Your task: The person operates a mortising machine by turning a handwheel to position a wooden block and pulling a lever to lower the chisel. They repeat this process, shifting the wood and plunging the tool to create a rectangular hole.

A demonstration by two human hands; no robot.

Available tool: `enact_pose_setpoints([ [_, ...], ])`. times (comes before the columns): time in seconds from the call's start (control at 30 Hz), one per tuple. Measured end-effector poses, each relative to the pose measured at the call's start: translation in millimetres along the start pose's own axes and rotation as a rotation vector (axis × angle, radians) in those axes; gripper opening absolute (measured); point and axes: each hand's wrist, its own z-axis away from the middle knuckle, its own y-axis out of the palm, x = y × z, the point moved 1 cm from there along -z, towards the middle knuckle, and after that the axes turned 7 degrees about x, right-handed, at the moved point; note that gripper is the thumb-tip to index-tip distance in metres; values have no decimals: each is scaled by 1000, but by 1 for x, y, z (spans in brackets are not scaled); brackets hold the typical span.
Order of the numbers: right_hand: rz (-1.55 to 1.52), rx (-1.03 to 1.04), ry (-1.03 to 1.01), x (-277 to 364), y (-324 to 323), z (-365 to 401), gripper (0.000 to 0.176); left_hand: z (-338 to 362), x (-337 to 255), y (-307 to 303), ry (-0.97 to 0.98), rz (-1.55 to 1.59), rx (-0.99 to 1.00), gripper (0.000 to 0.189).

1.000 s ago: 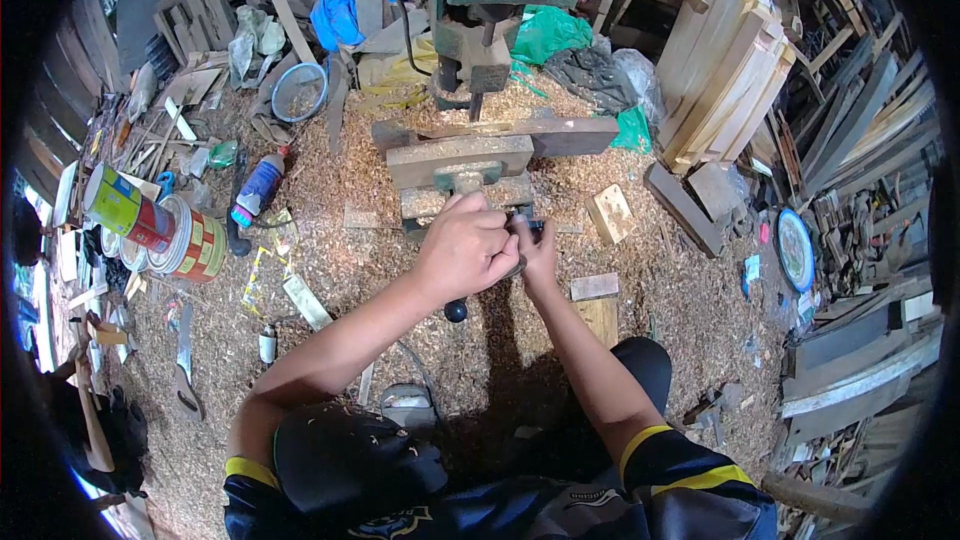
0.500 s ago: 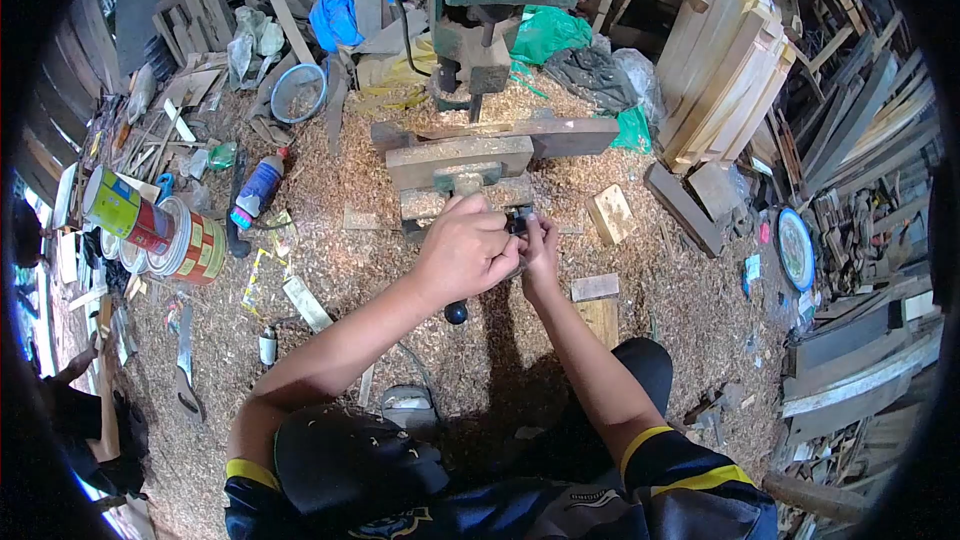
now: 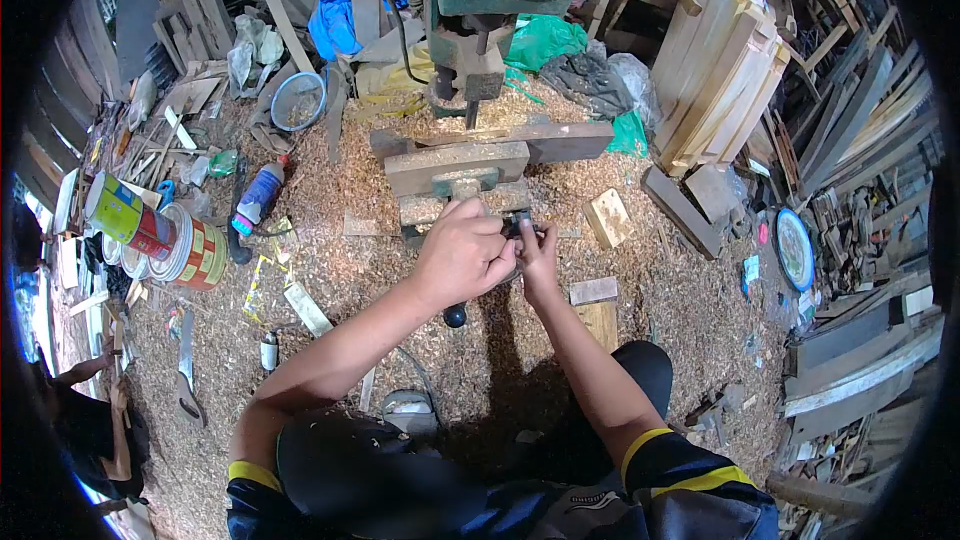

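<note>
A small metal part, judged rigid and best held endwise, was pinched by the right hand. A knobbed handle was clasped by the left hand.

Count: 2 hands (left hand, right hand), 1 handle at 6 o'clock, 2 clear cans at 9, 1 bottle at 10, 1 sieve at 11, 1 board stack at 1.
</note>
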Motion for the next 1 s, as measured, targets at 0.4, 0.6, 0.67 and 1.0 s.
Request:
enact_pose_setpoints([
  [0.4, 597, 20, -193, 35, 0, 7, 45, -1, -3, -2, 6, 2, -28, 22],
  [0.6, 923, 135, -141, 96, -34, -23, 45, 2, -3, 0, -3, 20, -20, 26],
  [0.67, 969, 93, -164, 136, -28, -37, 45, 1, -4, 0, -4, 43, -29, 28],
  [1.0, -32, 184, -989, 522, 94, -109, 53, 2, -7, 0, 7, 2, -37, 25],
])
